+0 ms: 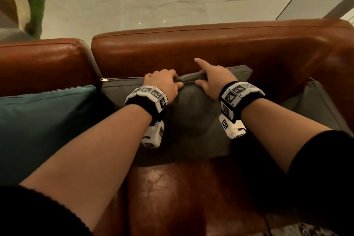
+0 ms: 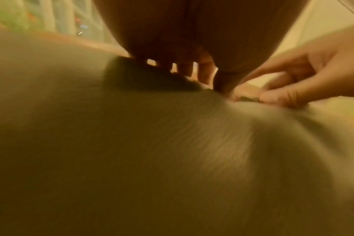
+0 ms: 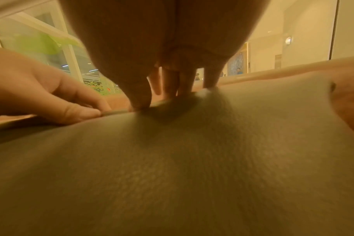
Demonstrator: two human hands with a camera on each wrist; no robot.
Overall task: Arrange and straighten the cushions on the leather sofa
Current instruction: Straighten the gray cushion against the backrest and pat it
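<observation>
A grey cushion [image 1: 191, 120] leans against the brown leather sofa's backrest [image 1: 191, 48]. My left hand [image 1: 164, 82] grips the cushion's top edge, fingers over the back and thumb on the front. My right hand [image 1: 212, 78] pinches the same edge just to the right, index finger pointing up at the backrest. In the left wrist view the grey cushion [image 2: 152, 151] fills the frame and my left hand [image 2: 184, 75] curls over its top. The right wrist view shows the grey cushion [image 3: 172, 167] with my right hand [image 3: 166, 97] on its edge.
A teal cushion [image 1: 38, 124] stands to the left against the neighbouring backrest [image 1: 42, 59]. Another grey cushion [image 1: 316, 105] lies at the right by the sofa arm [image 1: 341, 59]. The leather seat [image 1: 172, 197] shows in front. Pale floor lies behind the sofa.
</observation>
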